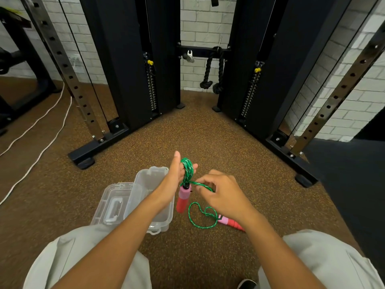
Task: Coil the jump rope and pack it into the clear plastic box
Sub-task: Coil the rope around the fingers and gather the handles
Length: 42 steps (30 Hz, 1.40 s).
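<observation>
Seen from above, looking down past two knees in pale grey trousers [87,253] onto a speckled brown gym floor [187,130].

Far left: two white cords [44,113] trailing across the floor beside a perforated steel upright [68,67].

Left of centre, on the floor: a clear plastic box [155,197], open, with its clear lid [113,204] lying flat just beside it on the left; forearm crossing above the box.

Centre: left hand [177,174] raised on edge, thumb up, fingers fairly straight, wrapped in several turns of green jump rope [187,168]. Hanging from those turns, just below the hand: one handle [183,198], pink at the top, red below, roughly upright. Whether its lower end touches the floor is hard to tell.

Just right: right hand [220,195] with fingers curled, pinching the green strand that leads off the coil. Beneath it, a loose loop of rope [194,222] on the floor, running to the second pink-and-red handle [231,223], lying flat and partly hidden under the right wrist.

Behind: black cable machine columns [129,59] against a white brick wall [200,21], with a black knotted rope attachment [212,69] hanging between them.
</observation>
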Motion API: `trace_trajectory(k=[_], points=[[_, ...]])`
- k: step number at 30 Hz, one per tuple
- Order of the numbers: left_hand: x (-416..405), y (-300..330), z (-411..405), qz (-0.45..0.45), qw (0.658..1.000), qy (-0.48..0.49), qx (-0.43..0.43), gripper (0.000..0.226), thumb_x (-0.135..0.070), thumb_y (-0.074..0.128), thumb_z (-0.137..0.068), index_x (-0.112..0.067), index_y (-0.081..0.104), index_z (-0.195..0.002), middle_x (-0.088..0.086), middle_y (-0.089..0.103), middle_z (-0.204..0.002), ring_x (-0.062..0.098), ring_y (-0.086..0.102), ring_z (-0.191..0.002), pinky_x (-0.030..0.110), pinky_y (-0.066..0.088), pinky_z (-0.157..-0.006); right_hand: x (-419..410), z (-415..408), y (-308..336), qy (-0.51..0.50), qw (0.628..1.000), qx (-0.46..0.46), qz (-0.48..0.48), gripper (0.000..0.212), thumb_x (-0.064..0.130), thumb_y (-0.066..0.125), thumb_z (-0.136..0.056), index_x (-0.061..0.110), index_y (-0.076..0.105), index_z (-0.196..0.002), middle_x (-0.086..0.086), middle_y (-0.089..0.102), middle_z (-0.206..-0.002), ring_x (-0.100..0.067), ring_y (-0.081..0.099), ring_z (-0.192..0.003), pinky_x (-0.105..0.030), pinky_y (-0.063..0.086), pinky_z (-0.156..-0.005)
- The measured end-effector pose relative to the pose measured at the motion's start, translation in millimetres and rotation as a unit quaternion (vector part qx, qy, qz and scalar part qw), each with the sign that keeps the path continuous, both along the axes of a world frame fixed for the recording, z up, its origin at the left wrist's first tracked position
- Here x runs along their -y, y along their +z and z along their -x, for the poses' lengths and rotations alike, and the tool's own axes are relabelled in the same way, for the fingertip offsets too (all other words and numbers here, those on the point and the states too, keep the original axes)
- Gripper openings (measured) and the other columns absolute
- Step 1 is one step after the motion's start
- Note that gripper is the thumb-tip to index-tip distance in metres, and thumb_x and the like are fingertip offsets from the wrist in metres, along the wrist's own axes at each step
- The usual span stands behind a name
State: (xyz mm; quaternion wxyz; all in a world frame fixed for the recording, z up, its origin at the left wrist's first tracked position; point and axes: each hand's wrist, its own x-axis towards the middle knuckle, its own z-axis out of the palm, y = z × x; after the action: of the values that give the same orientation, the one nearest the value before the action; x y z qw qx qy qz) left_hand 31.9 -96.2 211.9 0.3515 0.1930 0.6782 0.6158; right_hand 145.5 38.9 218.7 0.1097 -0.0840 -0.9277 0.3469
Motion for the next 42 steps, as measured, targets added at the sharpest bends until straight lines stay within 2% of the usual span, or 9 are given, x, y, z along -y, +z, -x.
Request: trace_trajectory(k=[4,7,10,12,17,25,30,35,42], points=[[1,-10,1,0.049,0.998,-0.044,-0.006,0.105,-0.089,0.013,-0.079,-0.015,0.062,-0.134,0.000,0.069,-0.128,0.014,0.060,-0.118,0.021,0.040,-0.092,0,0,5,0.006,1.000,0.006,-0.012,0.017,0.036,0.066,-0.092,0.028,0.079,-0.098,0.012,0.075,-0.092,-0.004,0.066,-0.084,-0.033,0.053,-0.084],[4,-14,0,0.092,0.991,-0.088,-0.040,0.107,-0.094,0.010,-0.079,-0.017,0.070,-0.121,0.008,0.075,-0.119,0.021,0.066,-0.113,0.032,0.041,-0.099,-4,-3,11,-0.008,1.000,0.025,-0.011,0.017,0.042,0.068,-0.090,0.029,0.078,-0.089,0.015,0.075,-0.080,-0.004,0.065,-0.070,-0.035,0.056,-0.074],[6,-5,-4,0.106,0.981,-0.148,-0.063,0.105,-0.086,0.001,-0.086,-0.012,0.074,-0.102,0.005,0.079,-0.095,0.018,0.072,-0.096,0.041,0.045,-0.106,-12,-6,17,-0.012,0.999,0.007,0.040,0.010,0.035,0.076,-0.088,0.028,0.079,-0.080,0.013,0.071,-0.063,-0.006,0.052,-0.051,-0.021,0.042,-0.055],[7,-2,-6,0.108,0.976,-0.183,-0.052,0.106,-0.085,0.000,-0.087,-0.010,0.073,-0.096,0.005,0.074,-0.081,0.018,0.068,-0.079,0.045,0.047,-0.099,-15,-6,18,-0.016,0.998,0.002,0.068,0.008,0.035,0.078,-0.086,0.028,0.079,-0.081,0.004,0.071,-0.065,-0.002,0.047,-0.052,-0.025,0.041,-0.056],[8,1,-8,0.089,0.978,-0.189,-0.018,0.105,-0.079,-0.002,-0.092,-0.006,0.073,-0.090,0.002,0.065,-0.065,0.017,0.059,-0.064,0.037,0.043,-0.082,-18,-6,15,-0.020,0.993,0.010,0.113,0.008,0.036,0.079,-0.085,0.029,0.078,-0.082,0.001,0.073,-0.073,-0.008,0.054,-0.060,-0.038,0.051,-0.062],[14,6,0,0.028,0.983,-0.175,0.053,0.112,-0.081,0.002,-0.091,0.007,0.070,-0.094,0.018,0.058,-0.069,0.023,0.051,-0.059,0.037,0.038,-0.070,-29,-6,16,-0.018,0.980,0.003,0.200,0.018,0.012,0.083,-0.080,0.020,0.072,-0.091,-0.005,0.072,-0.093,-0.010,0.064,-0.082,-0.039,0.057,-0.083],[16,16,-1,-0.017,0.984,-0.157,0.088,0.105,-0.079,0.003,-0.091,0.001,0.070,-0.085,0.011,0.057,-0.061,0.022,0.050,-0.058,0.036,0.042,-0.071,-31,-5,13,-0.053,0.965,-0.021,0.257,0.011,0.011,0.081,-0.084,0.015,0.071,-0.087,-0.011,0.070,-0.081,-0.011,0.058,-0.070,-0.032,0.048,-0.066],[16,17,-1,-0.018,0.987,-0.140,0.081,0.103,-0.077,0.003,-0.092,0.000,0.071,-0.087,0.010,0.060,-0.063,0.020,0.053,-0.060,0.031,0.045,-0.070,-34,-6,10,-0.061,0.961,-0.030,0.269,0.005,0.019,0.075,-0.090,0.014,0.075,-0.088,0.001,0.067,-0.072,-0.010,0.057,-0.063,-0.024,0.051,-0.060],[18,21,-1,-0.090,0.979,-0.130,0.127,0.100,-0.079,0.013,-0.088,0.000,0.073,-0.090,0.013,0.062,-0.070,0.022,0.054,-0.064,0.035,0.043,-0.072,-26,2,-6,-0.056,0.970,0.024,0.234,0.028,0.026,0.053,-0.104,0.021,0.069,-0.082,0.006,0.066,-0.074,-0.011,0.057,-0.067,-0.032,0.048,-0.063]])
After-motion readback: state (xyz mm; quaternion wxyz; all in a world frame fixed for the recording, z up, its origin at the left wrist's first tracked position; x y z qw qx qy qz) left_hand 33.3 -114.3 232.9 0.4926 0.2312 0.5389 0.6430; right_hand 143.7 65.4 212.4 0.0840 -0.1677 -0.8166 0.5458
